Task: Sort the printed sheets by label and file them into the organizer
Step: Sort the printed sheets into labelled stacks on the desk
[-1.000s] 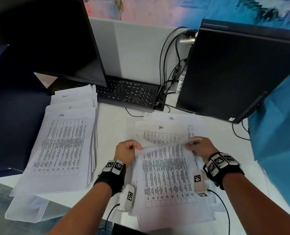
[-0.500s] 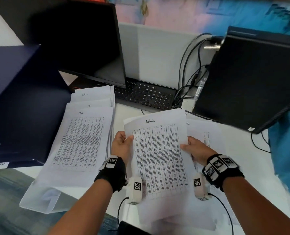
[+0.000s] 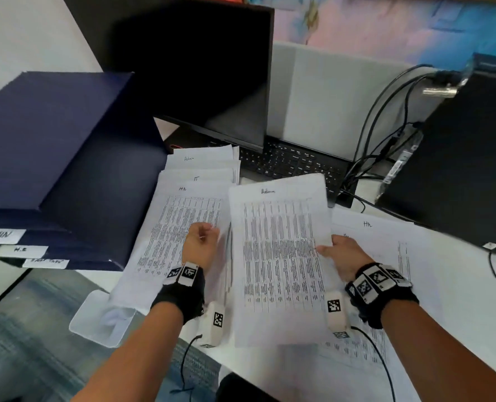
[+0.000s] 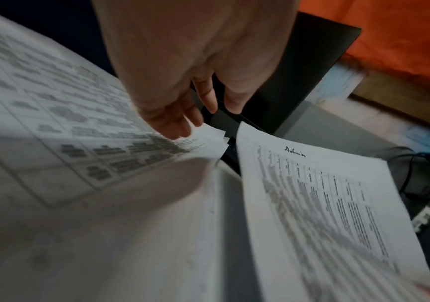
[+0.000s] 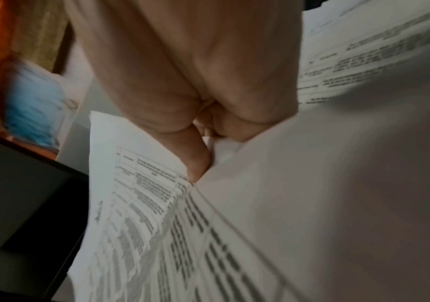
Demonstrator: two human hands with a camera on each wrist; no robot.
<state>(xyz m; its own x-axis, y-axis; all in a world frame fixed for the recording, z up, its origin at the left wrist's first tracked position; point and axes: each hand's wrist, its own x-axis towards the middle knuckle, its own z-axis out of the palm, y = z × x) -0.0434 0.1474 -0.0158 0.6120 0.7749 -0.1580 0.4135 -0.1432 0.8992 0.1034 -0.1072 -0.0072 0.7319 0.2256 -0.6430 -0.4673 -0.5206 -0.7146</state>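
Note:
A printed sheet labelled Admin point(image 3: 278, 256) hangs above the desk between my hands. My right hand point(image 3: 326, 248) pinches its right edge, thumb on top point(image 5: 198, 161). My left hand point(image 3: 204, 233) is off the sheet, its fingers point(image 4: 180, 122) relaxed over the left pile and holding nothing. That left pile point(image 3: 180, 216) is staggered into stacks labelled Admin, IT and HR. Under my right arm lies another pile point(image 3: 386, 250), its top sheet marked HR. The dark blue tiered organizer point(image 3: 67, 158) stands at the left, with white tabs reading ADMIN and H.R.
A black monitor point(image 3: 206, 71) and keyboard point(image 3: 293, 163) stand behind the piles. A black computer tower point(image 3: 458, 175) with cables point(image 3: 386, 111) is at the right. A clear plastic sleeve point(image 3: 96, 317) juts over the desk's front edge under the left pile.
The Admin sheet came up off the right pile and moved left. My left hand let go of its left edge and went over the left pile. The view swung left onto the organizer.

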